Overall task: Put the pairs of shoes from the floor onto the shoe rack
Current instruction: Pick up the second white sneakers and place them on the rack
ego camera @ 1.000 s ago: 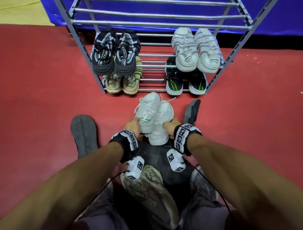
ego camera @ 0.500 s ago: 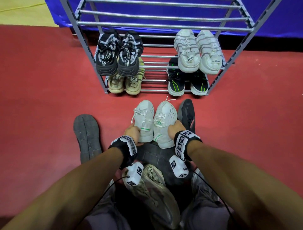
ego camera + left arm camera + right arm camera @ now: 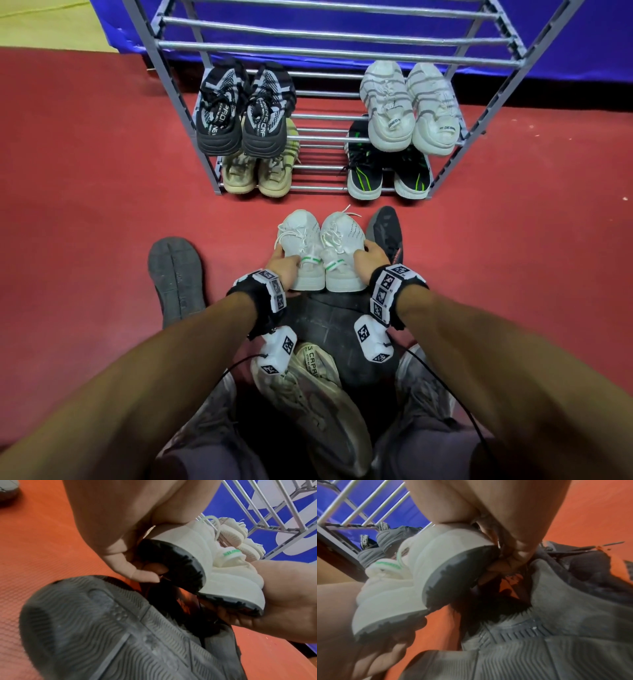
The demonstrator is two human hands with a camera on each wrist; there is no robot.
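A pair of white sneakers with green tags is held side by side, toes toward the shoe rack. My left hand grips the heel of the left sneaker, and my right hand grips the heel of the right sneaker. In the left wrist view fingers curl under the dark sole of the left sneaker. The right wrist view shows the same hold on the right sneaker. Both sneakers are off the red floor, a short way in front of the rack's lowest shelf.
The rack's middle shelf holds a black-and-white pair and a white pair; the bottom shelf holds a beige pair and a black-and-green pair. An upturned grey shoe, a dark shoe and a cream shoe lie on the floor.
The two white sneakers were tilted and overlapping a second ago; they now sit level and side by side between my hands. Both hands have kept their hold.
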